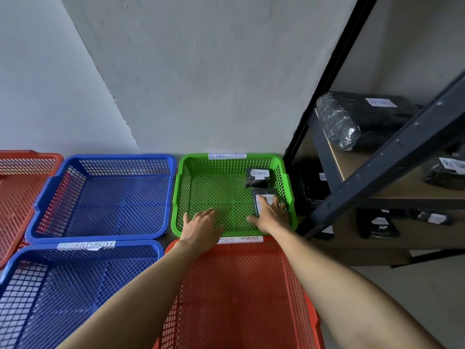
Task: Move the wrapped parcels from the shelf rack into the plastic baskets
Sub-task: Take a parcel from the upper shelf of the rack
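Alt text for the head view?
Both hands reach into the green basket: right hand flat on a black wrapped parcel beside a second parcel labelled RETURN, left hand over bare mesh. Blue baskets and red baskets sit nearby; more parcels wait on the shelf rack.

In the far basket, right side, lie the rear parcel and front parcel. Right of it stands the shelf rack, carrying a shelf parcel. A left basket sits beside it, a near basket before it.
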A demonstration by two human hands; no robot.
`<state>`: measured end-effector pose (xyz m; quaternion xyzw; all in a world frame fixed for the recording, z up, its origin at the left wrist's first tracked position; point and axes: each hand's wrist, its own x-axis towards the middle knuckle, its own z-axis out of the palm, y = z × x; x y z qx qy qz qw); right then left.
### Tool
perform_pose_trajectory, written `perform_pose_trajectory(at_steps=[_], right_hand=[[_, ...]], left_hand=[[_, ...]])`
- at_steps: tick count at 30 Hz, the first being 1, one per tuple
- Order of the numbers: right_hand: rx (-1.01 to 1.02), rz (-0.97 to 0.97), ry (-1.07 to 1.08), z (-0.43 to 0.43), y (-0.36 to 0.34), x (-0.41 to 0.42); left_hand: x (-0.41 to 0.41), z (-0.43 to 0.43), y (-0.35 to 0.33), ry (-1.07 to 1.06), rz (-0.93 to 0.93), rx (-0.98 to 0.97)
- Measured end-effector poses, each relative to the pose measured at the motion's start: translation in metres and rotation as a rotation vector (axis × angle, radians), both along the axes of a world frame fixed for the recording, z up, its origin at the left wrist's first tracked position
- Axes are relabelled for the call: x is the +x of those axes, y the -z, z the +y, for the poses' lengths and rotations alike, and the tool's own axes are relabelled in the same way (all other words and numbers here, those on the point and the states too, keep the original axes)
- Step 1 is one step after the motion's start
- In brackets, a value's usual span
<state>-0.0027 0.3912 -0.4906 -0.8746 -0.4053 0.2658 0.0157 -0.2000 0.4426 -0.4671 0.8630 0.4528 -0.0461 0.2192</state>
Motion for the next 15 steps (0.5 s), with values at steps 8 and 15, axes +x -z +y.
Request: perform_pose_trajectory(at_steps=[8, 15], right_hand=[[0.181, -0.262, -0.302, -0.033, -0.057, 0.013], [0.475, -0.38, -0.371, -0.084, -0.12, 0.005]], left_hand=[[-0.008, -0.003, -0.037, 0.088, -0.094, 0.288], [-0.005, -0.02, -0.1, 0.171, -0.299, 0.569]])
